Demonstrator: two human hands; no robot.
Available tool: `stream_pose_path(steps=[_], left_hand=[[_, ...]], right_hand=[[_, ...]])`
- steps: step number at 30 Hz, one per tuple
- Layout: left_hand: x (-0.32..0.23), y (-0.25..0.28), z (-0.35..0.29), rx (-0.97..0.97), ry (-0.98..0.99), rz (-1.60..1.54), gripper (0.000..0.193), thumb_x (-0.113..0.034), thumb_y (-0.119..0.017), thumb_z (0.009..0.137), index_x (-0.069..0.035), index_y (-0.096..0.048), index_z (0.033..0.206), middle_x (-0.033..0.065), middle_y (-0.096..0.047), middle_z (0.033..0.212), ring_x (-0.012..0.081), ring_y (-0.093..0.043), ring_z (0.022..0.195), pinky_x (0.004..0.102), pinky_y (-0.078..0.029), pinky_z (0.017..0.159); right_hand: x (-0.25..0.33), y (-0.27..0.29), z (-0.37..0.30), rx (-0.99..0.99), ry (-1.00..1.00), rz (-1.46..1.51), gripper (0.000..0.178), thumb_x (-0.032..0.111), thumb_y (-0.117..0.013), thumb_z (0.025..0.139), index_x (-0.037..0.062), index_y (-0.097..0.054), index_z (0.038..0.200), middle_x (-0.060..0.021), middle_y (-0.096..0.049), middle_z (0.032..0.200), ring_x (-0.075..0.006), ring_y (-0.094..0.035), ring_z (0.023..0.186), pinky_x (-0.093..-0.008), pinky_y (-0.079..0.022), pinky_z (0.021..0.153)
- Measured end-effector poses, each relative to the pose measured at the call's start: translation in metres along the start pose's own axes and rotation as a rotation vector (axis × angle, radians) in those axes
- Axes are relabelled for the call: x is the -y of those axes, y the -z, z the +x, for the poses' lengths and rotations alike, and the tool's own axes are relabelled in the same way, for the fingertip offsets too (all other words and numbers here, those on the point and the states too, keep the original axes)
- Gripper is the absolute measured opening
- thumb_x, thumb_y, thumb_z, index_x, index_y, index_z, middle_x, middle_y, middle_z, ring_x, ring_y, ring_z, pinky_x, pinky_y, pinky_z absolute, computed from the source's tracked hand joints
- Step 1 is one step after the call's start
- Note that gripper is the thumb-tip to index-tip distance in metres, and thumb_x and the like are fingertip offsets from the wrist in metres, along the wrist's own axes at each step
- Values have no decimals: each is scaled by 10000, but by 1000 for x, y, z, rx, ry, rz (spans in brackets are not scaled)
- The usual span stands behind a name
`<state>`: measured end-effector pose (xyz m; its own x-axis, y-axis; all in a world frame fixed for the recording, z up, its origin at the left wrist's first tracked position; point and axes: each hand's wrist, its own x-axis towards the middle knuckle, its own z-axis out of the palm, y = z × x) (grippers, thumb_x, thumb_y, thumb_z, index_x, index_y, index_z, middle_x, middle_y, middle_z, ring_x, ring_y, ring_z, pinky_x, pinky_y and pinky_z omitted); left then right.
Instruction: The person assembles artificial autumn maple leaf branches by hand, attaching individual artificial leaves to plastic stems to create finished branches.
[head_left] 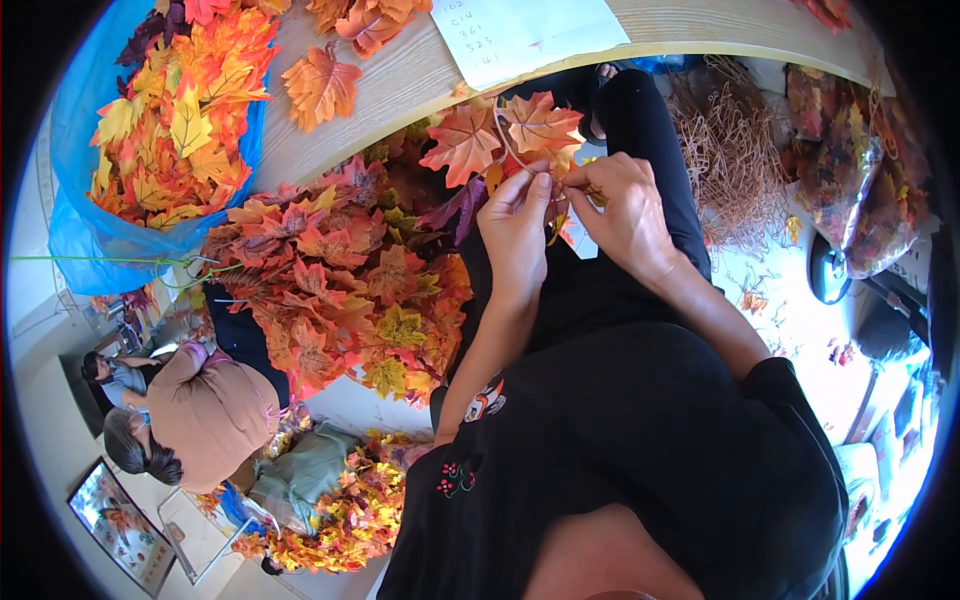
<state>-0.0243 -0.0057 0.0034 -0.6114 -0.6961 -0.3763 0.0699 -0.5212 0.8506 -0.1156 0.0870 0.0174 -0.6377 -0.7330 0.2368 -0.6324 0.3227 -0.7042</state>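
In the head view, the person's left hand [516, 225] and right hand [622, 210] meet close together above their lap, both working at a sprig of artificial maple leaves [505, 135] in orange and red that stands up just past the fingertips. The left fingers [530, 185] are pressed together and pinch the base of the sprig where its thin pale stem loops down; the right fingers [585, 180] are curled and pinch the same spot from the other side, touching the left fingertips. The sprig sits just in front of the near edge of the wooden bench [400, 85], which curves across the top of the picture. On the bench lie a loose orange leaf [320, 88], a white sheet of paper [530, 30] with handwriting, and, at the far left, a blue plastic bag [85, 215] heaped with yellow and orange leaves. Below the bench edge, to the left of the hands, a big pile of red and orange leaves [335, 290] rests beside the person's black-clad legs. To the right of the hands a tangle of brown wiry stems [735, 165] lies on the floor, with clear bags of dark leaves [850, 165] beyond it. At the lower left, well apart from the hands, another person in a tan top [205, 415] bends over, near a further heap of yellow-orange leaves [345, 520].
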Motion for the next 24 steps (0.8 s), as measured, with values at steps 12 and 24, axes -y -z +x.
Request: stream_pose_path(steps=[12, 24], left_hand=[[-1, -7, -2, -68, -86, 31, 225, -64, -563, 861, 70, -558, 1042, 87, -602, 886, 98, -582, 716, 217, -511, 599], [-6, -1, -5, 11, -128, 182, 209, -42, -557, 858, 66, -558, 1036, 77, -599, 828, 116, -581, 711, 252, -525, 638]], right_hand=[[0, -9, -14, -43, -159, 302, 112, 143, -687, 707, 71, -672, 791, -52, -636, 729, -212, -564, 704, -310, -407, 707], [-15, -14, -11, -53, -167, 577, 92, 55, -695, 714, 21, -653, 789, -64, -632, 727, -174, -568, 690, -276, -443, 639]])
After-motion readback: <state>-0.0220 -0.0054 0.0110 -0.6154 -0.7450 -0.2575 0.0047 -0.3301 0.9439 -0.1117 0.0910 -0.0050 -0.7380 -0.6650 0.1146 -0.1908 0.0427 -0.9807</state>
